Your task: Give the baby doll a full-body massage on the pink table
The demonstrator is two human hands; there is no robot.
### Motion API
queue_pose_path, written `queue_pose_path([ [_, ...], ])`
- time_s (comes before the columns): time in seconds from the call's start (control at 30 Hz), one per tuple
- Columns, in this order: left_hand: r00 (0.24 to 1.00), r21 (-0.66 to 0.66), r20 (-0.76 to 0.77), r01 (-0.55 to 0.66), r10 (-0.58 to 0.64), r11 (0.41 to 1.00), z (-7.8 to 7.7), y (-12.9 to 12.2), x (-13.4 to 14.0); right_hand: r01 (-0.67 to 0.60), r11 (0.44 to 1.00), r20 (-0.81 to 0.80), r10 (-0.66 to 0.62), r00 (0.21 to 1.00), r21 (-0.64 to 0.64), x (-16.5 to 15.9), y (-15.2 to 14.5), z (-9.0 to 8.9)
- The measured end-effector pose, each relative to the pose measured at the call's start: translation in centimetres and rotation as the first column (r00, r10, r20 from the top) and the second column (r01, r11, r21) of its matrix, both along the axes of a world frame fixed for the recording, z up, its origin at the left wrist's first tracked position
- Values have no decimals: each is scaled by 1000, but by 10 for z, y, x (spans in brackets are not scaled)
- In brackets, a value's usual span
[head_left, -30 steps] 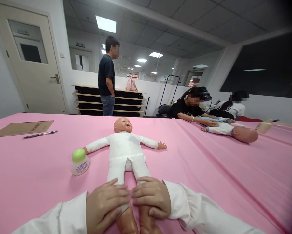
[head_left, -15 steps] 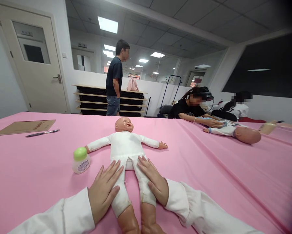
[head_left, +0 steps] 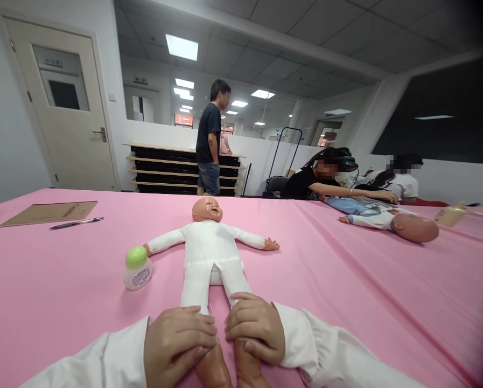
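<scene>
A baby doll [head_left: 212, 242] with a white cloth body lies on its back on the pink-covered table [head_left: 314, 302], head away from me and arms spread. My left hand [head_left: 180, 339] is curled over the doll's leg on the left, around the knee. Over the other knee, my right hand [head_left: 255, 326] is wrapped in the same way, fingers bent across the cloth. Both palms hide the lower ends of the white legs; brown plastic shins show below them. Beside the doll's hand on the left stands a small bottle [head_left: 138, 268] with a green cap.
At the left lie a brown notebook [head_left: 49, 213] and a pen [head_left: 76, 223]. On the right side of the table are a second doll [head_left: 413, 227] and a pump bottle [head_left: 450, 214]. A seated person [head_left: 306, 180] in a headset reaches over that doll. Another person [head_left: 209, 134] stands behind the table.
Both my hands have slid down the doll's legs from the thighs to the knees, and their fingers have gone from flat to curled. The standing person has shifted right.
</scene>
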State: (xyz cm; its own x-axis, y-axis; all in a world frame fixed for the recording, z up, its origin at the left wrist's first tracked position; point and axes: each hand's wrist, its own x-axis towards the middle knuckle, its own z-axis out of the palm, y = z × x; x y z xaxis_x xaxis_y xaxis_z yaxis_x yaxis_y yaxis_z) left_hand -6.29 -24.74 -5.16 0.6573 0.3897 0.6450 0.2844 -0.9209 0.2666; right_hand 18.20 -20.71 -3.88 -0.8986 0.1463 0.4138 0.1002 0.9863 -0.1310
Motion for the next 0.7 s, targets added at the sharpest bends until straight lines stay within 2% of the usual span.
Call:
queue_pose_path([
  [0.1, 997, 36, 77, 18, -20, 999, 5, -1, -2, -20, 999, -95, 23, 995, 32, 2, 0, 1],
  [0.17, 993, 53, 112, -34, 27, 998, 5, 1, -3, 44, 999, -154, -41, 987, 19, 5, 1, 0],
  [0.23, 982, 58, 112, -156, 149, 986, 2, 4, -3, 187, 982, -167, -187, 968, -18, 7, 4, -2],
  [0.3, 948, 45, 63, -314, 310, 949, -3, 8, -1, 328, 943, -170, -332, 928, -54, 8, 7, -6],
  [0.4, 875, 28, -72, -479, 479, 878, -11, 11, 2, 416, 904, -183, -427, 886, -97, 8, 13, -13],
  [0.47, 867, 37, -161, -472, 471, 881, -15, 12, 4, 421, 901, -155, -433, 888, -107, 8, 15, -16],
  [0.57, 896, 53, -233, -375, 377, 925, -15, 11, 3, 408, 908, -51, -414, 909, -99, 8, 14, -14],
  [0.7, 936, 40, -228, -265, 267, 963, -12, 10, 0, 289, 957, 64, -287, 956, -30, 8, 7, -2],
])
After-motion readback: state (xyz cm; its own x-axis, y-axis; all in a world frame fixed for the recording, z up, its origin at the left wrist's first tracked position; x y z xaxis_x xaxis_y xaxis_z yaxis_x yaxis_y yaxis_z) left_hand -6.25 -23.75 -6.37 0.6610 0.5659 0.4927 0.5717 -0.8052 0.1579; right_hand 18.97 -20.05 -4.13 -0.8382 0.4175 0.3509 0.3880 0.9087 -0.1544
